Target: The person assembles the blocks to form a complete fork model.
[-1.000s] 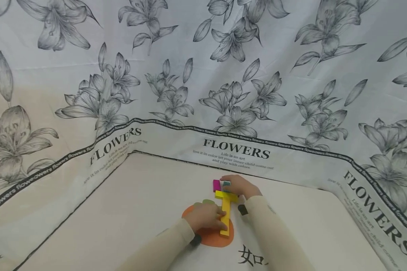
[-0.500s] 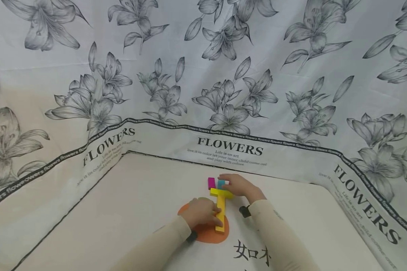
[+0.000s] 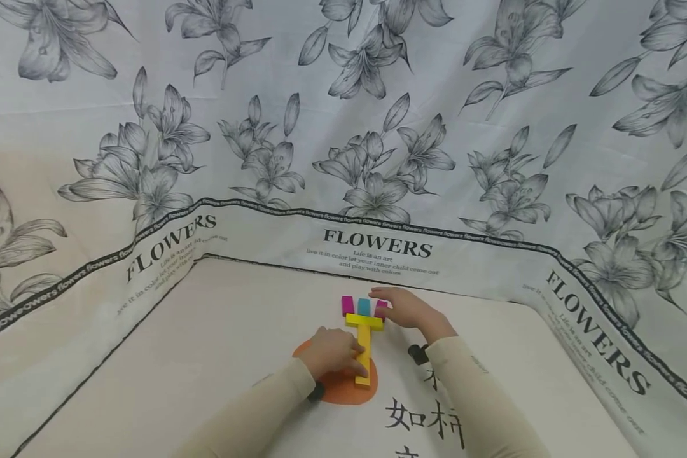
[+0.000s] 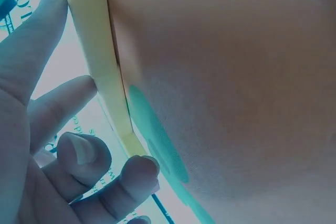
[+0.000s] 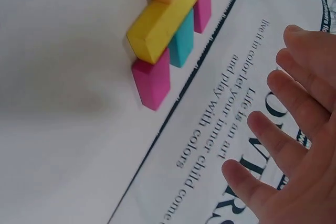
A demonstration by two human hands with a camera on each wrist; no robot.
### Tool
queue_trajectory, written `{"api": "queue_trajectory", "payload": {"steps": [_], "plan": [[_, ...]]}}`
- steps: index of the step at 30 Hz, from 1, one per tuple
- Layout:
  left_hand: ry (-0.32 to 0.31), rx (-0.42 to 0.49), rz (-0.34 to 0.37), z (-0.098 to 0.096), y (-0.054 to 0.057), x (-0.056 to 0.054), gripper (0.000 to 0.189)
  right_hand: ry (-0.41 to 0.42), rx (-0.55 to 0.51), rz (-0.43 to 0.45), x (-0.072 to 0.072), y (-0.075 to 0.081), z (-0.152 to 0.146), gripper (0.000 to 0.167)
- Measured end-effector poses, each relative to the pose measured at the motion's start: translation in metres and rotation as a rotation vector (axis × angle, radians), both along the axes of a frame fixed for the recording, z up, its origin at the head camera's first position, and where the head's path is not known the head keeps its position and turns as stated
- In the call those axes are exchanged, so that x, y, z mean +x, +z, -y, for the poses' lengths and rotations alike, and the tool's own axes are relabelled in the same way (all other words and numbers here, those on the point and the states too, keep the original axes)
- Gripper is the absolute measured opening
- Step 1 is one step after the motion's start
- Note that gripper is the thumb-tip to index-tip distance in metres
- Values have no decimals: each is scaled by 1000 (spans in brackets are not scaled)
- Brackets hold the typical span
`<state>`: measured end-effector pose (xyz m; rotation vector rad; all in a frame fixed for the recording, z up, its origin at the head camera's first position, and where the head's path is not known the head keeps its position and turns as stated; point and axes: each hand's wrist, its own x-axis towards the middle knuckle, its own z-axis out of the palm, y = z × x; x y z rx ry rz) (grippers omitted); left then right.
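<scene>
Small blocks lie on the white cloth in a T with three prongs. A long yellow block (image 3: 364,356) forms the stem, meeting a yellow crossbar block (image 3: 364,321). Beyond the crossbar stand a magenta block (image 3: 348,306), a teal block (image 3: 364,307) and a second magenta block (image 5: 152,80). My left hand (image 3: 333,352) is beside the stem; in the left wrist view its fingertips touch the long block's side. My right hand (image 3: 412,313) is at the right of the prongs, overlapping the right magenta block in the head view. The right wrist view shows its fingers spread and apart from the blocks.
Under the stem is a printed orange shape (image 3: 343,391) on the cloth (image 3: 235,331). Black printed characters (image 3: 426,416) are nearer the front right. Around the surface rises a white floral curtain (image 3: 298,242) with a lettered border. Dark wrist straps show by both sleeves.
My right hand has eased rightward from the prongs, so the teal block and the right magenta block show more. The left hand stays at the stem. The head view has shifted slightly.
</scene>
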<state>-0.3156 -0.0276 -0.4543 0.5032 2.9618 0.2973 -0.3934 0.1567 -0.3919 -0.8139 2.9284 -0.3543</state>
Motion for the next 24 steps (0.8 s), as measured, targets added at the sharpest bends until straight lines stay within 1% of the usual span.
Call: {"api": "queue_trajectory", "payload": {"steps": [3, 7, 9, 11, 14, 17, 20, 24], "plan": [[-10, -8, 5, 2, 2, -1, 53, 3, 13, -29, 4, 9, -5, 44], [-32, 8, -1, 8, 2, -5, 51, 11, 20, -51, 7, 18, -11, 46], [-32, 5, -5, 14, 3, -8, 52, 15, 27, -55, 8, 22, -13, 48], [-18, 1, -7, 20, 5, -11, 55, 15, 40, -64, 8, 26, -16, 50], [27, 15, 4, 30, 13, -17, 54, 7, 68, -93, 10, 33, -20, 52], [60, 24, -14, 42, 26, -25, 51, -3, 84, -132, 10, 40, -23, 52], [67, -16, -73, 54, 37, -35, 49, -18, 95, -171, 9, 46, -25, 51], [97, -68, -144, 72, 53, -47, 53, -70, 107, -231, 6, 52, -27, 50]]}}
